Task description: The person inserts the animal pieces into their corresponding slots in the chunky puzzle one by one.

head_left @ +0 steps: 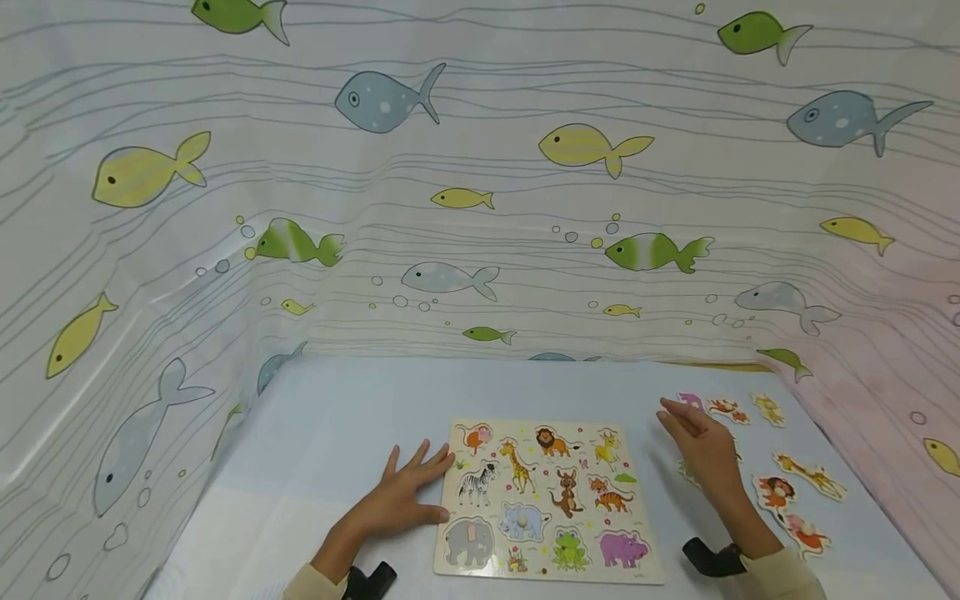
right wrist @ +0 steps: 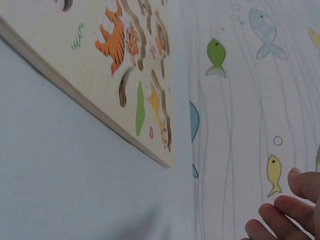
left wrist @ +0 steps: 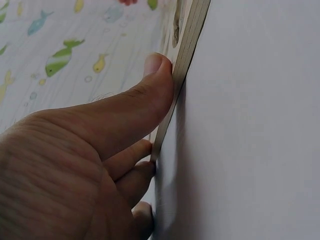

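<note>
A wooden animal puzzle board (head_left: 540, 500) lies flat on the table. My left hand (head_left: 405, 498) rests at the board's left side, its thumb (left wrist: 155, 90) and fingertips against the edge. Inside the board, a blue rhino piece (head_left: 514, 525) with a small round knob sits in its recess. To the right of the board my right hand (head_left: 703, 454) hovers over loose pieces, fingers loosely extended and holding nothing; in the right wrist view its thumb (right wrist: 302, 184) stands apart from the fingers. A purple piece (head_left: 691, 401) shows just behind those fingers, and a green piece (head_left: 685, 472) is mostly hidden beneath the hand.
Several loose pieces lie on the right of the table (head_left: 337, 417): a tiger (head_left: 726, 409), a yellow animal (head_left: 767, 409), a giraffe (head_left: 813, 477), a lion (head_left: 776, 492) and a monkey (head_left: 804, 533). A fish-patterned curtain (head_left: 480, 233) surrounds the table's back and sides.
</note>
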`<state>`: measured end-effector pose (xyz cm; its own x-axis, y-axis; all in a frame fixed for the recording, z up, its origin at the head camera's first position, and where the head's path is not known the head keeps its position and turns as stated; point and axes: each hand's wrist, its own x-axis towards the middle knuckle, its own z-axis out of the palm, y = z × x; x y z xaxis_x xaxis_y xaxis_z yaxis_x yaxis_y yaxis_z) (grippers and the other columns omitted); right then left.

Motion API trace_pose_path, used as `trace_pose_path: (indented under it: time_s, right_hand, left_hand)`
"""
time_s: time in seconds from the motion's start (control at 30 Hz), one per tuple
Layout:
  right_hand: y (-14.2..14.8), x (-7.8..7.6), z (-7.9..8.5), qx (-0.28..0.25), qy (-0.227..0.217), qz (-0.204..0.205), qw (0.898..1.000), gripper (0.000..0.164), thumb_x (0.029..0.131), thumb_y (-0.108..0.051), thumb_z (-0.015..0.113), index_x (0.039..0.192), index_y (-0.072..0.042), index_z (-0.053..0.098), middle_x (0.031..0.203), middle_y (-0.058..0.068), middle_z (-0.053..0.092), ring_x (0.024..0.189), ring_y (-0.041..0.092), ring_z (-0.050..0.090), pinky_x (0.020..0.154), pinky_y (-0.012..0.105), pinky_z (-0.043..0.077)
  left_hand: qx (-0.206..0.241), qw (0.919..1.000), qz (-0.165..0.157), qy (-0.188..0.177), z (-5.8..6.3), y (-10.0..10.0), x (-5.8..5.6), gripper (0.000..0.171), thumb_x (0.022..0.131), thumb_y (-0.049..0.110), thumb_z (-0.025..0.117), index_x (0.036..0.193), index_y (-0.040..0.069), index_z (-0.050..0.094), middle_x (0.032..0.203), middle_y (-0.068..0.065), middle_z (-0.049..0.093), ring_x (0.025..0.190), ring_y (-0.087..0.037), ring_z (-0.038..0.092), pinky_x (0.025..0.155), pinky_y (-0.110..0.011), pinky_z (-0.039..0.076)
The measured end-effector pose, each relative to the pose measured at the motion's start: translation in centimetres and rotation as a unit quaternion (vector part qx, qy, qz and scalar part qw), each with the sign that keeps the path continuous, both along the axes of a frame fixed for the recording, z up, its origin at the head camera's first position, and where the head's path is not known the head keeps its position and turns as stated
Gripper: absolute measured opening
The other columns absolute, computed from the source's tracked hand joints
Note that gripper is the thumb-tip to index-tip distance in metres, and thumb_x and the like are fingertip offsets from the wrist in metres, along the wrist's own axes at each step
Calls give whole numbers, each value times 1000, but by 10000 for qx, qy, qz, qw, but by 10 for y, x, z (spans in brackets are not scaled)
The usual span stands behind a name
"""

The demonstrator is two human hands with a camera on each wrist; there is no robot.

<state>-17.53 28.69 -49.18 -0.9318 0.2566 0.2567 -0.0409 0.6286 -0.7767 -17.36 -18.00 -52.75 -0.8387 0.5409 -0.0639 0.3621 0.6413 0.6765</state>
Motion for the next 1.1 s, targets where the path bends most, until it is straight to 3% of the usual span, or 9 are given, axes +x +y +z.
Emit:
trace_pose_path:
  time_s: [0.07, 0.13, 0.23, 0.3, 0.5, 0.87, 1.1]
  right_hand:
    - [7, -4, 2, -72, -134, -163, 9998, 49, 97, -43, 63, 131, -7, 66, 134, 13, 66, 108, -13, 61, 84, 0, 47]
    - [12, -7, 4, -31, -338, -328, 9989, 54, 97, -47, 61, 134, -8, 64, 138, 13, 63, 121, 7, 64, 94, 15, 54]
    - [19, -10, 6, -71, -587, -434, 9973, 60, 97, -53, 58, 138, -9, 60, 144, 14, 59, 133, 37, 54, 105, 46, 51]
    - [24, -12, 5, -58, -674, -481, 9965, 63, 97, -55, 56, 140, -9, 59, 144, 16, 57, 135, 40, 51, 106, 58, 46]
    - [41, -20, -5, -153, -911, -642, 9937, 68, 98, -56, 53, 145, -7, 51, 150, 17, 52, 140, 39, 45, 110, 58, 41]
    - [56, -45, -18, -593, -1006, -1350, 9839, 57, 100, -47, 54, 142, -8, 56, 146, 16, 56, 134, 38, 52, 105, 55, 48]
    - [65, -52, -26, -328, -891, -1454, 9848, 55, 100, -44, 55, 139, -5, 59, 140, 20, 60, 126, 38, 55, 88, 43, 51]
  left_hand:
    - [-14, 10000, 1, 18, 0, 0, -1, 88, 78, 41, 80, 152, 13, 42, 163, -9, 30, 154, -42, 11, 116, -68, -18]
    - [-24, 10000, 4, 25, 0, 0, -2, 88, 78, 41, 80, 152, 13, 42, 163, -9, 30, 154, -42, 11, 116, -67, -18]
    - [-29, 10000, -6, 34, 1, 0, -1, 87, 79, 40, 80, 152, 13, 42, 163, -10, 31, 154, -42, 11, 116, -68, -18]
    - [-54, 10000, -15, 42, 2, 0, -1, 87, 79, 40, 80, 152, 12, 42, 162, -10, 31, 154, -43, 11, 116, -68, -17]
    - [-67, 10000, -16, 37, 3, -2, 0, 88, 79, 41, 80, 152, 12, 42, 162, -11, 31, 154, -43, 12, 116, -68, -18]
    - [-29, 9999, -43, 120, -2, -6, 1, 89, 78, 46, 78, 152, 11, 42, 162, -11, 31, 153, -44, 13, 116, -69, -17]
    - [1, 9999, -57, 106, 1, -1, 1, 88, 79, 43, 79, 152, 11, 42, 162, -10, 31, 154, -43, 12, 116, -68, -17]
